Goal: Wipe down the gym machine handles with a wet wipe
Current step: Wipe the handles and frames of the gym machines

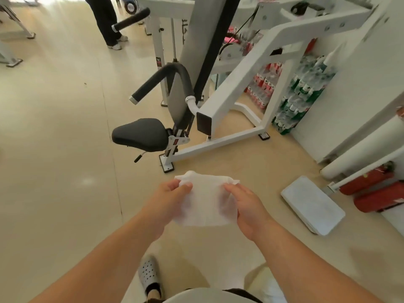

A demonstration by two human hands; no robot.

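Observation:
A white wet wipe [206, 200] is spread flat between my two hands in front of me. My left hand [169, 199] pinches its upper left corner and my right hand [247, 206] grips its right edge. Ahead stands a white gym machine [240, 84] with a black seat [140, 134]. Its near black padded handle [162, 80] curves up from the frame above the seat, well beyond the wipe. A second black handle [132, 19] pokes out farther back.
Another person's legs [107, 20] stand at the back. Packs of bottled drinks [303, 92] are stacked by the right wall. Two red fire extinguishers [376, 191] and a white flat box [312, 204] lie on the floor at right. My grey shoe [149, 274] is below.

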